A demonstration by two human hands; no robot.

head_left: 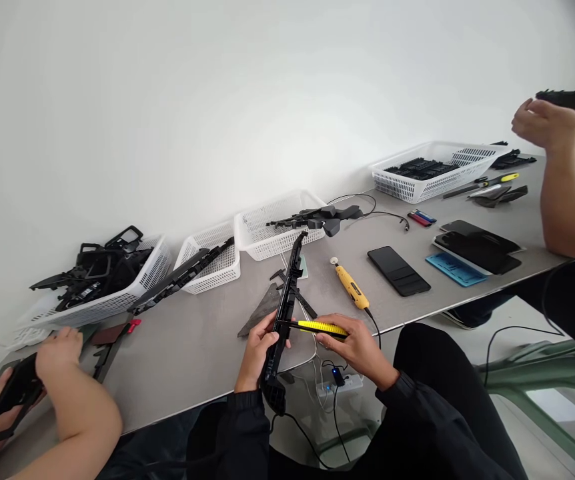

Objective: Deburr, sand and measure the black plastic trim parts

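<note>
My left hand (259, 350) is wrapped round a long black plastic trim part (287, 297), tilted upright over the table's front edge. My right hand (355, 343) grips a slim tool with a ribbed yellow-and-black handle (321, 327). Its thin dark tip reaches the side of the trim part near my left fingers; whether it is a blade or a file I cannot tell. Behind the part lie a dark grey cloth-like piece (262, 309) and a black caliper-like tool (306, 304). A yellow rotary tool (350, 285) rests to the right, its cord running off the edge.
White baskets (255, 253) with black plastic parts line the wall. Phones (398, 270), a blue packet (455, 269) and lighters (420, 218) lie to the right. Co-workers' hands (60, 353) hold black parts at both sides. A power strip (350, 383) sits below the table edge.
</note>
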